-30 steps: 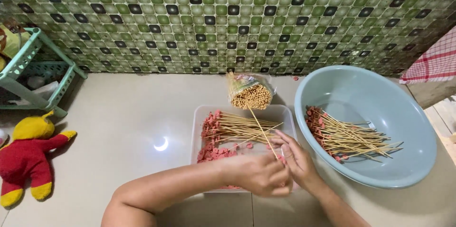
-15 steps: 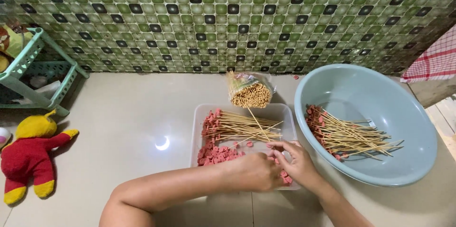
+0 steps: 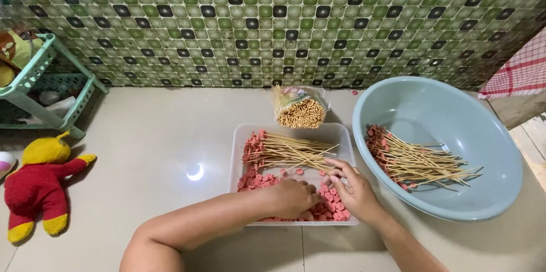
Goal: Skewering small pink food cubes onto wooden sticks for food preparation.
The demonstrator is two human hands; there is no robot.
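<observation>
On a tiled floor, my left hand (image 3: 293,198) closes over sausage slices (image 3: 333,206) in the clear tray (image 3: 341,135); my right hand (image 3: 355,189) pinches a skewer (image 3: 301,165), whose sharp tip could prick a finger.

1 view only, head-worn camera, set above the floor and pitched steeply down and forward. Faces a green mosaic tiled wall (image 3: 273,21) that fills the top of frame; pale floor (image 3: 159,135) below it. Close range: both forearms enter from the bottom edge, left hand (image 3: 293,198) and right hand (image 3: 355,192) just below centre. Clear tray (image 3: 341,132) sits mid-frame, blue basin (image 3: 500,152) to the right, partly near the edge. No 2nd view to overlap.
</observation>
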